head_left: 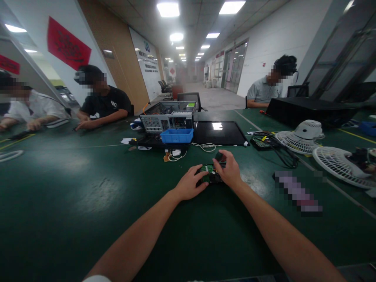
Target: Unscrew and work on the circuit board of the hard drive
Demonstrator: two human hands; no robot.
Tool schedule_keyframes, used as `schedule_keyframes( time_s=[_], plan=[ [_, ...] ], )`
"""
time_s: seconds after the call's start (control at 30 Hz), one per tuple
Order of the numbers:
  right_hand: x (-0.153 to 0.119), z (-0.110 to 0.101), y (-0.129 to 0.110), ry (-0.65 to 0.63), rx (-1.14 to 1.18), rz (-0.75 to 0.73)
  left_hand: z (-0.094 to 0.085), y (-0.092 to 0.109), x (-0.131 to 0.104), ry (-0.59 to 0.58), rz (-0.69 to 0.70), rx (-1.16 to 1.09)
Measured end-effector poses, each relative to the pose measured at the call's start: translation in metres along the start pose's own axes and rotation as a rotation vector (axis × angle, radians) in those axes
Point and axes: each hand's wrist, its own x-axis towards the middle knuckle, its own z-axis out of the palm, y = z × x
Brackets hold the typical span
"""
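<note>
A small black device (216, 178) with a green circuit board (207, 168) exposed lies on the dark green table, between my hands. My left hand (189, 183) rests at its left side, fingers apart, thumb and fingertips touching its edge and board. Over the right part of the device, my right hand (228, 169) is closed, thumb and fingers pinched round a small dark piece (219, 156) that sticks up above the device. What that piece is cannot be made out. The fingers hide part of the device's right side.
Beyond the hands are a blue tray (177, 136), an open computer case (167, 117), a flat black screen (220, 133) and a white cable (205, 147). Rightward lie black cables (282, 152), white fan parts (305, 137) and a blurred purple item (298, 192). Other people sit left and right.
</note>
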Motion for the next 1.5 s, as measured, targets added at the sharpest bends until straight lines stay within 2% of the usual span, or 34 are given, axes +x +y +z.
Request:
schedule_keyframes(
  time_s=[0.37,0.47,0.7,0.87,1.0,1.23,1.5],
  plan=[
    [-0.002,0.0013,0.0017,-0.006,0.128,0.041,0.0006,0.0003,0.0004,0.014,0.015,0.002],
    [-0.0032,0.0027,0.0025,0.02,0.092,0.065,-0.0002,0.0012,0.0003,0.014,0.009,0.01],
    [0.0005,-0.0001,-0.0027,0.002,0.027,-0.035,-0.002,0.0025,0.0,-0.011,-0.011,0.009],
    [-0.002,0.0019,0.0013,0.026,0.046,0.001,-0.0017,0.0021,-0.0002,-0.006,-0.009,-0.006],
    [-0.0047,0.0043,0.0036,-0.001,0.086,0.01,0.0006,0.0002,-0.0001,-0.012,-0.016,0.004],
    [0.0008,0.0007,0.0012,0.046,0.009,-0.019,0.0017,-0.0005,0.0003,0.007,0.013,0.019],
    [-0.0005,0.0002,0.0021,0.025,0.0,-0.011,0.0035,-0.0025,0.0002,0.008,-0.001,0.006]
  ],
)
